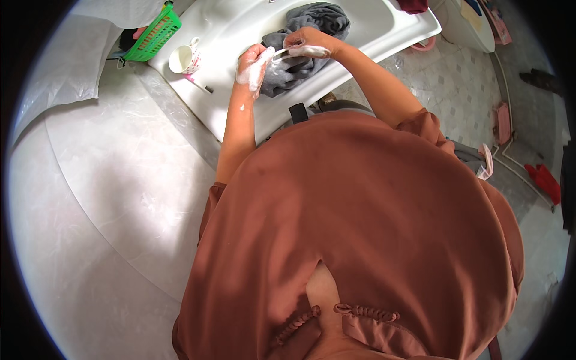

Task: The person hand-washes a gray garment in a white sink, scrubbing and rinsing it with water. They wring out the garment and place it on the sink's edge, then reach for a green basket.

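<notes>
A dark grey wet cloth (291, 77), perhaps a garment, lies bunched in a white sink (227, 114). My left hand (254, 67) is closed at the cloth's left edge, with thick white suds over its back and wrist. To its right, my right hand (311, 43) has its fingers curled over the cloth, and foam runs along its lower side. A whitish strand, foam or a cloth edge, stretches between the two hands. Most of my fingertips are hidden by the hands and folds. The far part of the cloth (324, 17) rests deeper in the basin.
On the sink's left ledge stand a white patterned cup (183, 60) and a thin pink-and-dark brush-like stick (199, 83). A green plastic basket (157, 37) sits beyond them. Dark red cloth (413, 5) lies at the right rim. A white bucket-like container (471, 27) stands farther right.
</notes>
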Action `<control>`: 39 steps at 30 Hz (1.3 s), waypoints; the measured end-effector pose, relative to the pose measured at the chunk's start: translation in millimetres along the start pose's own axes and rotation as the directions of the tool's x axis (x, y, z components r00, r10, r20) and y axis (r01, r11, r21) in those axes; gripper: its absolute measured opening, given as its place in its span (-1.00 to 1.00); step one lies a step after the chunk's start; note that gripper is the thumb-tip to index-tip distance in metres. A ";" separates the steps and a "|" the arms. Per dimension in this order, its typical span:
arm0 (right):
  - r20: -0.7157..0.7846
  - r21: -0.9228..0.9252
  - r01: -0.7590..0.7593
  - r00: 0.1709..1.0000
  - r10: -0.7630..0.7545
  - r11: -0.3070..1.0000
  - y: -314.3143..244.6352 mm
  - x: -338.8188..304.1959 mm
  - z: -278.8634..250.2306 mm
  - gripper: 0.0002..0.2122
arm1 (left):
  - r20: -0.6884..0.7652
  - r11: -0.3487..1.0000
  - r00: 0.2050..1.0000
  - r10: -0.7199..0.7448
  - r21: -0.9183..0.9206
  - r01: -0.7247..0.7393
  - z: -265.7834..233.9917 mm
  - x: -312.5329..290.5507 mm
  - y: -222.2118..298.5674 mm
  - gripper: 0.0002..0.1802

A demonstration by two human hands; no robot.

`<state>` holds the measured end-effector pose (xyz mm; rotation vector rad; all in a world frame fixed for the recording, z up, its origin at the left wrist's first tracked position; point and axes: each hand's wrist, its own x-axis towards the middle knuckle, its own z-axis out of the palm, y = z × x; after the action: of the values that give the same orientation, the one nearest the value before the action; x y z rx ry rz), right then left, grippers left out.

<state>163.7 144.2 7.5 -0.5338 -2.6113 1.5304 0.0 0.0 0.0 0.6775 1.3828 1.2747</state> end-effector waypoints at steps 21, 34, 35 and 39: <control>0.022 -0.008 -0.115 0.993 0.115 0.993 -7.8 -14.3 10.7 -0.80 | -0.009 0.997 0.998 -0.066 0.048 0.067 13.5 -15.4 -7.5 -0.89; 0.045 0.137 -0.186 0.982 0.182 0.973 10.7 -13.1 2.9 -0.73 | 0.031 0.996 0.999 -0.033 0.085 0.031 7.2 -13.8 -2.5 -0.87; 0.025 0.154 -0.144 0.990 0.142 0.978 15.0 -13.9 5.7 -0.73 | 0.079 0.993 0.996 -0.031 0.116 0.022 7.0 -15.1 -1.7 -0.84; -0.050 0.281 -0.020 0.998 0.036 0.960 39.6 -8.9 12.5 -0.70 | -0.027 0.997 1.000 0.013 0.082 -0.010 2.0 -10.0 -13.1 -0.85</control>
<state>179.5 148.4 -31.7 -0.5781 -2.2997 1.8253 7.7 -11.9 -8.7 0.7274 1.4617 1.2456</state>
